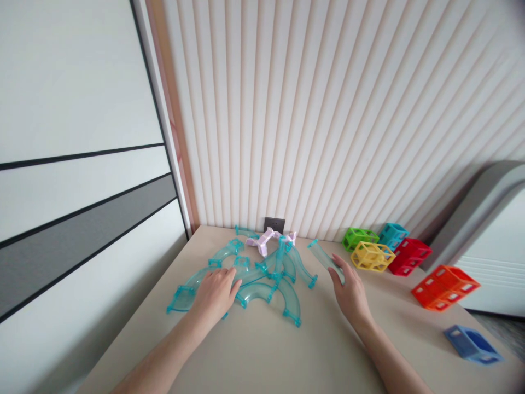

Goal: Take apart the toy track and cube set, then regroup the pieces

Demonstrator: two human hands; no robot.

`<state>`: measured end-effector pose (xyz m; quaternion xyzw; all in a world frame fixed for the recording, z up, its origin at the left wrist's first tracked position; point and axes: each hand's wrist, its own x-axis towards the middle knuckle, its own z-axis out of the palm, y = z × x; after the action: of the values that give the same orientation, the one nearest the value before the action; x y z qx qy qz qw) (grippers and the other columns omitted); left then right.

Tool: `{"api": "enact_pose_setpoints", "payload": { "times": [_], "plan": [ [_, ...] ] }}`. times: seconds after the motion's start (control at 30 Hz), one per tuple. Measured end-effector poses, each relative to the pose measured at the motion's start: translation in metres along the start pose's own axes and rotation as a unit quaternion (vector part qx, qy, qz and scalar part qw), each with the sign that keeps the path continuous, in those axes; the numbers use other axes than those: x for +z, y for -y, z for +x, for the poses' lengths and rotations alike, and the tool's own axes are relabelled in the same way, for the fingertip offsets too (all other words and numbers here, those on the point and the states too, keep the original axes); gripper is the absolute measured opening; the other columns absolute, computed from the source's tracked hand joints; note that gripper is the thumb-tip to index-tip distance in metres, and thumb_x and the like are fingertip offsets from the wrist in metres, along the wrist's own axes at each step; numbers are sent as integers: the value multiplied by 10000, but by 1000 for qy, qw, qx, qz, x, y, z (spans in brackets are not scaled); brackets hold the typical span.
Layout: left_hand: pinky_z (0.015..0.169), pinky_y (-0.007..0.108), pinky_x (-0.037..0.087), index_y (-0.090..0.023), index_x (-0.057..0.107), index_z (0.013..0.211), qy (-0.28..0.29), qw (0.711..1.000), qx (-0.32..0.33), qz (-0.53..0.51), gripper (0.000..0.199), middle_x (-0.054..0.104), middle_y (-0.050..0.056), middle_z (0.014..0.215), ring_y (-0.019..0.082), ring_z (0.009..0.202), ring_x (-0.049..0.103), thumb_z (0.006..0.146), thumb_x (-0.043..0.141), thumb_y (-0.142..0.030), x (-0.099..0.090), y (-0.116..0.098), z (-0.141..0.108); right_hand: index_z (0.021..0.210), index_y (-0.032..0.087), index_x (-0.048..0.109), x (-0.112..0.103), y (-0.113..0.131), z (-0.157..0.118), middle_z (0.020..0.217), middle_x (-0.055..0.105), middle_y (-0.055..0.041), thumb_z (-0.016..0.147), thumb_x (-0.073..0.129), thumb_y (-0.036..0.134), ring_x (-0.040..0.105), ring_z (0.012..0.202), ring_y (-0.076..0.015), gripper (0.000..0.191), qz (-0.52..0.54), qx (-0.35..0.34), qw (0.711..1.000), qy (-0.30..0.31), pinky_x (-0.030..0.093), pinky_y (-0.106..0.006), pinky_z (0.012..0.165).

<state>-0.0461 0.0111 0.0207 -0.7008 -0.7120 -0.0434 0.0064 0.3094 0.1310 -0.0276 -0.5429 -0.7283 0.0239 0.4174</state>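
Several see-through teal track pieces, some curved and some straight, lie in a loose heap on the table. My left hand (217, 289) is over the left side of the heap, its fingers curled down onto a teal track piece (250, 275); the hand hides the piece's near end. A straight teal track piece (322, 255) slants away from my right hand (349, 287), its near end between the thumb and fingers. Between the hands lie a curved teal track piece (290, 298) and another wider curve (257, 291). A pale purple branched piece (264, 241) rests behind the heap.
To the right stand open-sided block frames: green (360, 238), yellow (372, 256), teal (392, 236), dark red (410, 256), orange-red (445, 287) and blue (472, 343). A ribbed wall (262, 109) with a black socket (274, 224) backs the table (262, 355). A white cabinet (74, 76) is at left.
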Motion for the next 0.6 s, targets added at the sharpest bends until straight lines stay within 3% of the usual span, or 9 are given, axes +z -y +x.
{"api": "enact_pose_setpoints", "payload": {
  "times": [0.13, 0.3, 0.5, 0.6],
  "plan": [
    [885, 398, 519, -177, 683, 1102, 2, 1000, 3, -6, 266, 756, 128, 1081, 302, 1039, 711, 1033, 442, -265, 1, 1, 1, 1359, 170, 573, 2, -23, 7, 1272, 709, -148, 996, 410, 368, 652, 1189, -297, 445, -82, 21, 994, 72, 510, -463, 996],
    [886, 391, 519, -173, 683, 1117, -3, 1000, 1, -14, 271, 745, 131, 1094, 296, 1048, 703, 1033, 434, -242, 3, 0, 1, 1371, 181, 604, 18, -21, 21, 1264, 717, -140, 992, 413, 256, 645, 1174, -289, 431, -138, 4, 982, 128, 475, -432, 993],
    [881, 393, 512, -169, 681, 1114, -11, 1000, 2, -22, 300, 736, 130, 1103, 291, 1043, 692, 1035, 402, -243, 9, 1, 2, 1277, 241, 693, 39, -20, 55, 1242, 731, -108, 952, 451, 136, 635, 1164, -277, 419, -183, -10, 972, 148, 429, -436, 1015],
    [892, 410, 509, -166, 681, 1115, -24, 999, 16, -34, 305, 736, 132, 1095, 301, 1045, 687, 1033, 422, -302, 12, 2, 1, 1272, 233, 708, 40, -23, 66, 1356, 662, -132, 930, 436, 75, 561, 1268, -301, 464, -202, -18, 971, 129, 386, -476, 1067]
  ]
}}
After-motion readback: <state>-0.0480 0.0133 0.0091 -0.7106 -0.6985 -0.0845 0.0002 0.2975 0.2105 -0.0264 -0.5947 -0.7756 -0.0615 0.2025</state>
